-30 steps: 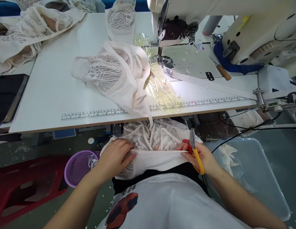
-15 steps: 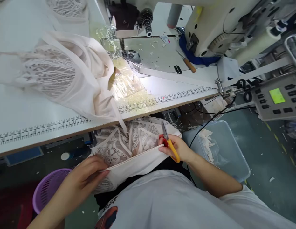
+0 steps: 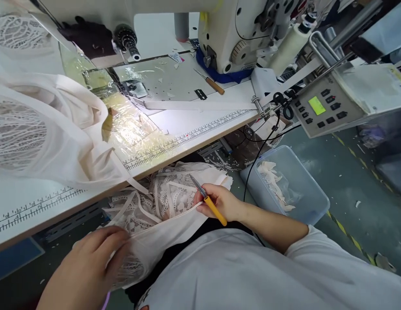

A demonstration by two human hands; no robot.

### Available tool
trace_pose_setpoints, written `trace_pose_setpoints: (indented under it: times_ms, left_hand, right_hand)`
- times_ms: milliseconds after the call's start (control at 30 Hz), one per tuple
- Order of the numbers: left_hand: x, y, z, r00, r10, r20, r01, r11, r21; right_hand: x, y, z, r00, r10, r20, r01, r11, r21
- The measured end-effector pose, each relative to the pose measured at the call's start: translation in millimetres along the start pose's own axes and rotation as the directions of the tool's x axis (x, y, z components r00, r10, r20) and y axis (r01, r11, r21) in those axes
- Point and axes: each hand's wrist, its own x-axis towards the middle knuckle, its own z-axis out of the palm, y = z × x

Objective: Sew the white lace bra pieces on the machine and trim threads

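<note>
A cream lace garment (image 3: pixel 179 230) with a smooth band along its near edge lies across my lap, below the table edge. My right hand (image 3: pixel 221 201) grips yellow-handled scissors (image 3: pixel 213 210), their blades pointing up and left over the lace. The same hand pinches the end of the band between thumb and fingers. At the left end of the garment is my left hand (image 3: pixel 93 258), slightly blurred, its fingers curled over the fabric and the thumb below. A second cream garment (image 3: pixel 67 125) with mesh sits on the table, its strap hanging over the edge.
A sewing machine (image 3: pixel 234 38) stands on the table (image 3: pixel 200 122), which has a ruler strip along its front. A wooden-handled awl (image 3: pixel 215 85) and a black blade (image 3: pixel 200 94) lie beside it. A control box (image 3: pixel 329 101) is at right, above a clear plastic bin (image 3: pixel 303 185) holding scraps.
The view has swung to the right and closer to the machine. My left hand has shifted toward me and left along the garment; the right hand still holds the scissors and band.
</note>
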Motion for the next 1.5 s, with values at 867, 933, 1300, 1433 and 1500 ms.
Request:
trace_pose_setpoints:
  times_ms: [867, 933, 1300, 1433, 1500]
  left_hand:
    - [58.8, 89.8, 24.7, 0.994, 0.105, -0.025, -0.098, 0.776, -0.623]
    - [55.1, 85.7, 22.1, 0.996, 0.064, -0.061, -0.088, 0.767, -0.635]
    - [50.9, 76.6, 20.5, 0.985, -0.072, -0.156, -0.054, 0.731, -0.681]
    - [50.2, 74.9, 21.0, 0.982, -0.095, -0.16, -0.045, 0.715, -0.698]
    - [50.1, 75.8, 21.5, 0.981, -0.126, -0.148, -0.019, 0.695, -0.719]
  right_hand:
    - [-1.0, -25.0, -26.2, 0.973, -0.097, 0.209, 0.196, 0.822, -0.535]
    - [3.2, -23.5, -32.6, 0.956, -0.081, 0.281, 0.264, 0.652, -0.711]
    - [8.4, -28.0, -33.3, 0.931, 0.034, 0.364, 0.31, 0.453, -0.836]
    - [6.7, -28.7, -35.7, 0.931, 0.047, 0.362, 0.306, 0.443, -0.843]
    - [5.7, -28.8, -35.1, 0.933, 0.046, 0.357, 0.301, 0.444, -0.844]
